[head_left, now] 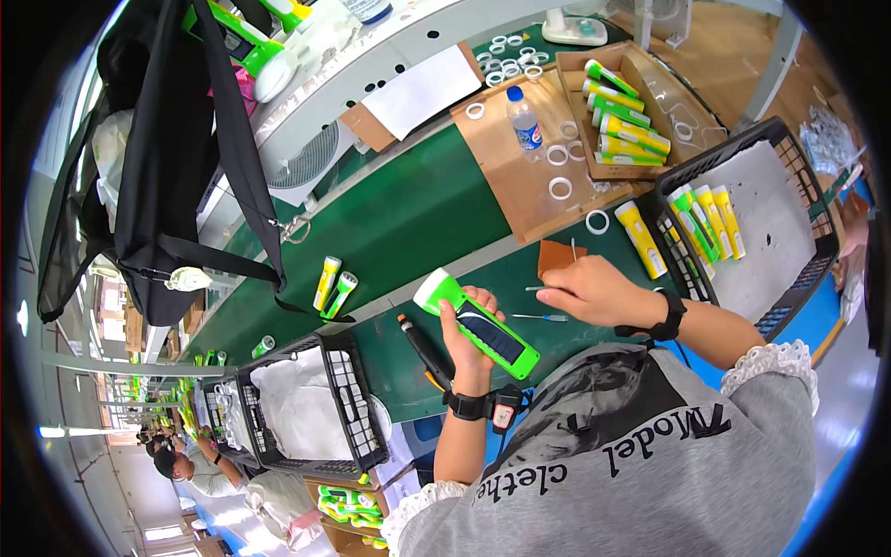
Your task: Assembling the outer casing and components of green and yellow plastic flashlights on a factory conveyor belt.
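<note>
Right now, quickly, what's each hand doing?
Left hand: closed, holding a green-and-white flashlight.
Right hand: fingers curled by a thin stick; whether it's gripped, I can't tell.

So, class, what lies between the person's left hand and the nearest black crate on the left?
In the head view, a black-and-orange tool lies between the left hand and that crate, on the green tabletop.

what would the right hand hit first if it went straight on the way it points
Past the thin stick by its fingertips, the right hand would probably meet the left hand or the green flashlight in it; depth is unclear, so it might pass above them.
</note>
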Available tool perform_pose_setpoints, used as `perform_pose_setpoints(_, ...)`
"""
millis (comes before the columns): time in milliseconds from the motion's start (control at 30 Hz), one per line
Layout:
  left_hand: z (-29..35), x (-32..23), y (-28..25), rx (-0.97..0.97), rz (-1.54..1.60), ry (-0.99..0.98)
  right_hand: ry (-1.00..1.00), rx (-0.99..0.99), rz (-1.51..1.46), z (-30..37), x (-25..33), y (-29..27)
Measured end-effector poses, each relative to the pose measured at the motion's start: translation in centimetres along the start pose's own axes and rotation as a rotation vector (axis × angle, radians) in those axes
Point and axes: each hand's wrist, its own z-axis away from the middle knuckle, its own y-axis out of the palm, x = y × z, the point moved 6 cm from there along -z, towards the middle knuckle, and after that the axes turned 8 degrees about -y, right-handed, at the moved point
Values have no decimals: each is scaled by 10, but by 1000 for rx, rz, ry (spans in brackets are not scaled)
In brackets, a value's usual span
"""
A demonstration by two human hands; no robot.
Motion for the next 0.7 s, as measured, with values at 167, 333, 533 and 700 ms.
perform_pose_setpoints(167,1,-8,15,238,371,8,-104,70,-372,7,18,23)
perform_pose_setpoints(333,2,-11,37,361,531,-4,-158,21,-524,10,30,26)
perform_pose_setpoints(533,3,-7,35,415,340,6,11,-45,-433,12,16,16)
perform_pose_setpoints(700,2,-1,38,341,682,-159,-10,-120,-520,10,15,8)
